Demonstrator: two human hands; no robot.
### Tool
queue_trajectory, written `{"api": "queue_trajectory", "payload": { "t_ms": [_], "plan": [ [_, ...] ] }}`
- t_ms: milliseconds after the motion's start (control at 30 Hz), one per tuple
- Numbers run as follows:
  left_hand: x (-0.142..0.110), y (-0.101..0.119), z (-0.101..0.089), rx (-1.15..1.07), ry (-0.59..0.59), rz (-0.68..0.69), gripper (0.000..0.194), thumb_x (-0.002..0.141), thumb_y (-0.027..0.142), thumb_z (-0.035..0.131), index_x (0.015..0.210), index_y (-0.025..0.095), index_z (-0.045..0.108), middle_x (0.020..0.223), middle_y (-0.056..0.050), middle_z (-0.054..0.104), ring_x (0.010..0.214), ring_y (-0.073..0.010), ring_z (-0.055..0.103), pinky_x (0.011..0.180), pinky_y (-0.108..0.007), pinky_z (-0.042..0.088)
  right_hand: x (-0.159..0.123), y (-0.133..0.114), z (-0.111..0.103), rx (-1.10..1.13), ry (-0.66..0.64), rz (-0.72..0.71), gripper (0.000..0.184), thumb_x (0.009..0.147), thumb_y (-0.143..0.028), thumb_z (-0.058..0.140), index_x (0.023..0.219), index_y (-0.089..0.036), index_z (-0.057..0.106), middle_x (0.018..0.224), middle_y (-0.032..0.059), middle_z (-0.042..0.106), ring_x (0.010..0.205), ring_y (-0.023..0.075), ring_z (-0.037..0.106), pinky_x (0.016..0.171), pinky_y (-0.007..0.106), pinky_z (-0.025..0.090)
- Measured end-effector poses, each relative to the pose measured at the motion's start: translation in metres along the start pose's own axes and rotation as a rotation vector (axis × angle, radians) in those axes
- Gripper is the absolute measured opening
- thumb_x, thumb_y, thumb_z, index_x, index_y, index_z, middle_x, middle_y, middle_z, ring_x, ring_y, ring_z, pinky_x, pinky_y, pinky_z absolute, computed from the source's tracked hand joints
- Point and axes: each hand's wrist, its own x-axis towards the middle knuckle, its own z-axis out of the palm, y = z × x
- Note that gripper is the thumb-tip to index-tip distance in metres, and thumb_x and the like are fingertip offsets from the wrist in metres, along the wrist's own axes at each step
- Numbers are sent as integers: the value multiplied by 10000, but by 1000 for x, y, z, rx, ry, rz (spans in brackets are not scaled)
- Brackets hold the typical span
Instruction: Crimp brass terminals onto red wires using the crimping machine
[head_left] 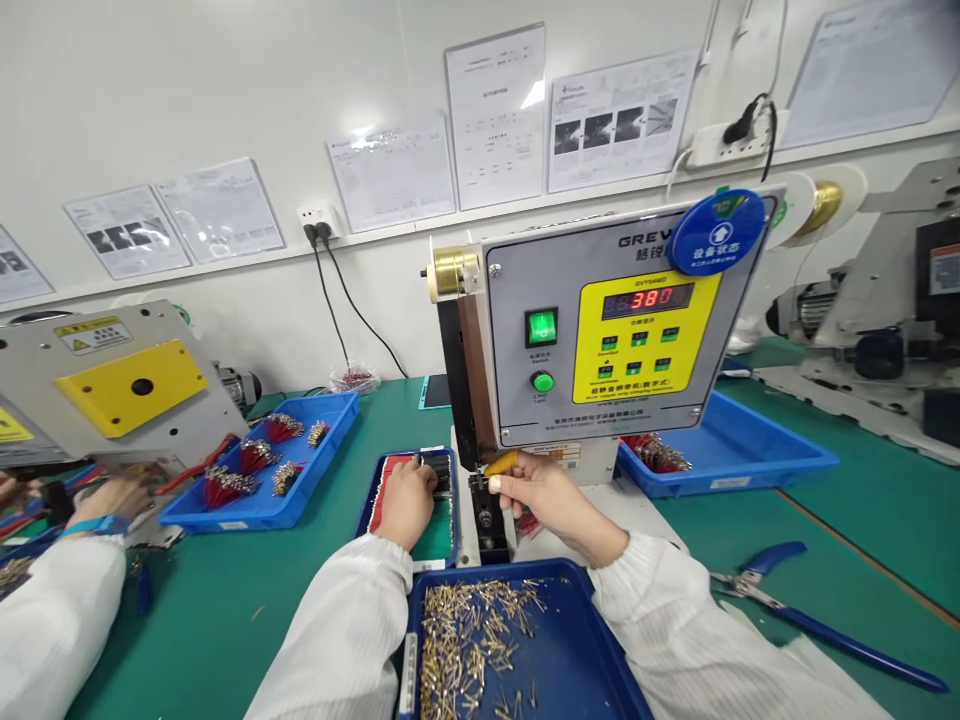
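Note:
My left hand is curled over a small blue tray left of the grey crimping machine, fingers closed on dark wire ends there. My right hand is closed in a pinch by the machine's die, holding a small piece next to a yellow-handled part. Both arms wear white sleeves. The machine's red display reads 380. Directly in front of me, a blue tray holds several loose brass terminals.
A co-worker's hand with a blue wrist strap works at the left beside another machine. A blue tray of red wire bundles lies left, another blue tray right. Blue-handled pliers lie on the green mat.

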Motion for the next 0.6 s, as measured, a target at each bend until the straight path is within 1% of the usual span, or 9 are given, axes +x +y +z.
{"api": "queue_trajectory", "payload": {
  "t_ms": [167,400,500,600],
  "plan": [
    [0,-1,4,16,17,-17,213,895,141,485,816,164,682,886,-90,634,866,-234,539,750,-328,364,0,5,1,-36,44,-5,256,701,-390,666,783,-175,552,563,-43,585,428,82,495,451,218,377],
    [-1,-1,1,-3,27,15,243,885,150,494,810,191,722,859,-80,643,863,-236,528,764,-333,367,2,12,4,2,76,-12,263,715,-418,661,792,-187,561,537,-60,524,433,95,466,427,224,369],
    [3,-3,0,-15,14,37,256,856,111,503,771,193,730,819,-72,649,850,-224,534,780,-329,369,1,10,6,6,83,-30,262,717,-417,651,785,-180,563,536,-57,522,432,91,459,443,228,378],
    [8,-4,0,-22,-4,50,259,804,52,522,691,188,711,776,-57,651,833,-207,543,788,-313,369,0,8,7,1,80,-30,258,706,-406,648,788,-176,566,536,-55,526,430,89,459,447,228,379]
  ]
}}
